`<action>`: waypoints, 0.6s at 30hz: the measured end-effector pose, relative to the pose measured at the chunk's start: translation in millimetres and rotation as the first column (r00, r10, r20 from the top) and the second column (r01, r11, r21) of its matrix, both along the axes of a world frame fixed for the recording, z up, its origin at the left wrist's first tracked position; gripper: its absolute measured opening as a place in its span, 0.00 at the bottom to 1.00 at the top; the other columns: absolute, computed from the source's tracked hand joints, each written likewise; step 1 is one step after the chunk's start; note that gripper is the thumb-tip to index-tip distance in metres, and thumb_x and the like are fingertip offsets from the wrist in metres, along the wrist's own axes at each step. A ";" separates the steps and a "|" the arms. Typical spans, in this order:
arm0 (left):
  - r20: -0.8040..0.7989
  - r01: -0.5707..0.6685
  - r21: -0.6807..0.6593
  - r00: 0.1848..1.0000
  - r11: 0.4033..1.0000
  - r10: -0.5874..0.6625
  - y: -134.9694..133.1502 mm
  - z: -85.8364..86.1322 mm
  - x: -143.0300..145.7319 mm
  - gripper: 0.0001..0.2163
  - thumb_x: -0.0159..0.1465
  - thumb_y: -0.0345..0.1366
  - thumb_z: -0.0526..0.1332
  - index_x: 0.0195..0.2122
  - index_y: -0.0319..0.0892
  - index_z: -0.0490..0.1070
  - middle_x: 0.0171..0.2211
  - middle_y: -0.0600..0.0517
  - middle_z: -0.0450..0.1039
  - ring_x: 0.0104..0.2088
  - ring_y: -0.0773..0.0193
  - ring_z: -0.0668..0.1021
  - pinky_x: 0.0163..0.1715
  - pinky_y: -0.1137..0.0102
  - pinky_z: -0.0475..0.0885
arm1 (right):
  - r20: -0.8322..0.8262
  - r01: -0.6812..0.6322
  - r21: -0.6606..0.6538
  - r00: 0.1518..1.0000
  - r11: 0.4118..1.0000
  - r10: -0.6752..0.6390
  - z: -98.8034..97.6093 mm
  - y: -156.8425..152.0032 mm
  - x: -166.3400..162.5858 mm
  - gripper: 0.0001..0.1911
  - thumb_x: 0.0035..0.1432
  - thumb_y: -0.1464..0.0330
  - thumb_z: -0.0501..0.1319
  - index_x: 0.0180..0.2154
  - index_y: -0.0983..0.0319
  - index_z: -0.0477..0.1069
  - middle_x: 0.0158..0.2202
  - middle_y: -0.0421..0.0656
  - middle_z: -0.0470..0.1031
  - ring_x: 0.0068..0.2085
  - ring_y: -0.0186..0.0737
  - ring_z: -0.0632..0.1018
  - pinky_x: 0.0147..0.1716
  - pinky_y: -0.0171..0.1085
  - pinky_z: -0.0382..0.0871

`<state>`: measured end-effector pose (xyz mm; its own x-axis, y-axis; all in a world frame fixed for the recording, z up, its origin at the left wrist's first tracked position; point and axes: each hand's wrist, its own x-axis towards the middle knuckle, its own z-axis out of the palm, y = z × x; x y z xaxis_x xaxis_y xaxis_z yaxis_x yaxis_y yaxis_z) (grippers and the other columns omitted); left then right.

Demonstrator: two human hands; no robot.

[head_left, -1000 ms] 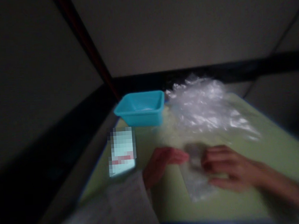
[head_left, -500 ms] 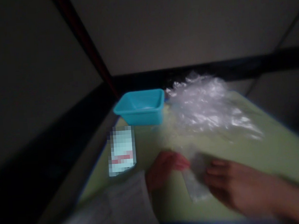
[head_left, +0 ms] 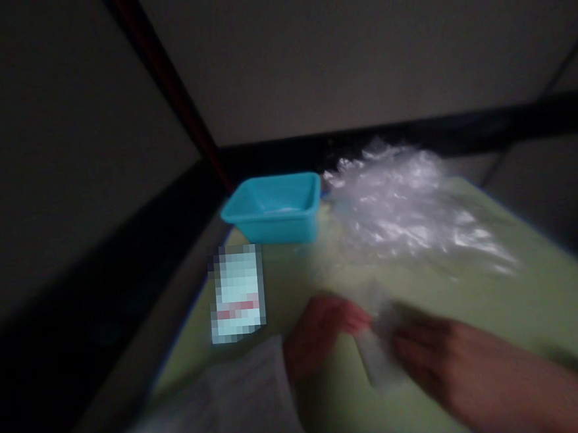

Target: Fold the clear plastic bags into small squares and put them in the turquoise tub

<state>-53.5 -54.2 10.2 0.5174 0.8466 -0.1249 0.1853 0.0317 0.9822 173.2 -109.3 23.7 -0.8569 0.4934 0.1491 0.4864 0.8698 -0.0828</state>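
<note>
Two hands pinch a small clear bag w/ narrow fingers: left hand at its 9 o'clk, right hand at 3. Bag pile at 12, teal tub at 11.

I read this as a dim, bare packing station, not a lived-in room: a green-topped bench with a blue edge, pushed into a corner of plain walls. A turquoise plastic tub sits at its back, and just right of the tub lies a heap of clear plastic bags.
</note>
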 end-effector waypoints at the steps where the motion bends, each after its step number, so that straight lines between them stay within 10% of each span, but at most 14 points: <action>1: -0.028 -0.010 0.033 1.000 0.999 0.011 -0.7 -0.8 -0.5 0.21 0.64 0.48 0.51 0.36 0.36 0.76 0.35 0.45 0.79 0.36 0.60 0.80 0.39 0.66 0.74 | 0.004 0.006 -0.010 1.000 1.000 -0.006 2.0 -0.4 -0.5 0.10 0.55 0.70 0.57 0.39 0.64 0.74 0.36 0.49 0.76 0.35 0.45 0.74 0.35 0.43 0.66; 8: -0.228 -0.045 0.228 0.969 0.973 0.098 -6.9 0.3 -3.8 0.17 0.65 0.41 0.50 0.34 0.40 0.77 0.33 0.48 0.79 0.35 0.61 0.79 0.33 0.70 0.73 | 0.009 0.020 -0.050 1.000 0.999 -0.019 17.0 1.1 -5.0 0.08 0.53 0.74 0.54 0.35 0.62 0.68 0.29 0.45 0.74 0.28 0.41 0.72 0.27 0.41 0.60; 18: -0.232 -0.052 0.101 0.970 0.994 0.074 3.5 13.0 0.4 0.17 0.61 0.38 0.49 0.29 0.36 0.76 0.29 0.47 0.79 0.29 0.62 0.79 0.20 0.75 0.67 | -0.118 0.209 -0.462 0.949 0.862 -0.293 25.5 36.0 8.0 0.04 0.60 0.73 0.50 0.33 0.60 0.61 0.23 0.36 0.63 0.24 0.34 0.67 0.24 0.34 0.56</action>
<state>-53.2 -50.7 23.2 0.4285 0.8901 -0.1554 0.4114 -0.0391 0.9106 181.2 -73.3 49.2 -0.6743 0.7384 0.0041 0.6237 0.5726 -0.5321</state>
